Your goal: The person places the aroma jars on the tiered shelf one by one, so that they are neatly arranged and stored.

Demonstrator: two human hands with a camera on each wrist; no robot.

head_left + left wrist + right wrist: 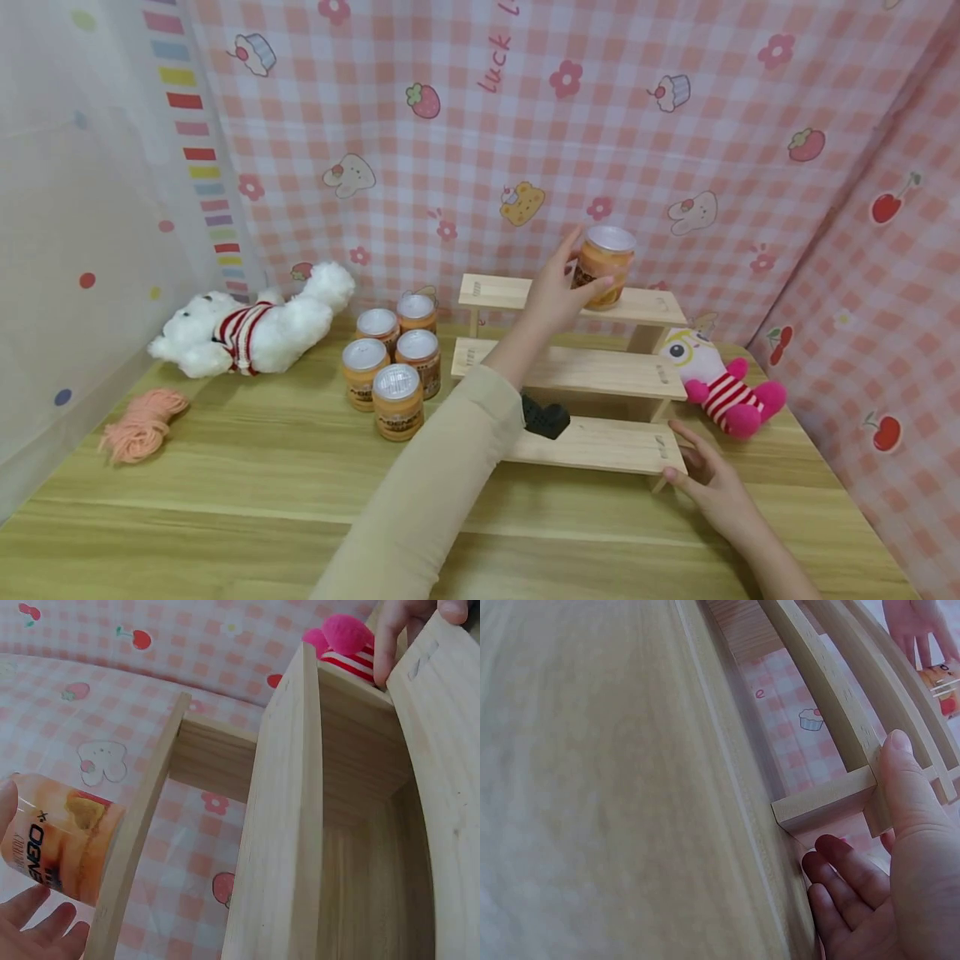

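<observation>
My left hand (558, 287) grips an orange can (609, 258) with a silver lid, its thumb across the front. The can stands upright on the top board of a three-tier wooden display shelf (570, 371). In the left wrist view the can's base (82, 855) meets the board, with the fingertips at its label. At the lowest board's right end, my right hand (712, 483) holds the shelf. The right wrist view shows the thumb (907, 780) along the board's end and the other fingers curled below, beside the support.
Several matching cans (397, 404) stand left of the shelf. A black heart-shaped object (551, 421) sits on the lowest board. A white plush dog (255, 329) and pink yarn (144, 423) lie at left, and a pink plush toy (731, 392) at right. Checked curtains (465, 150) hang behind.
</observation>
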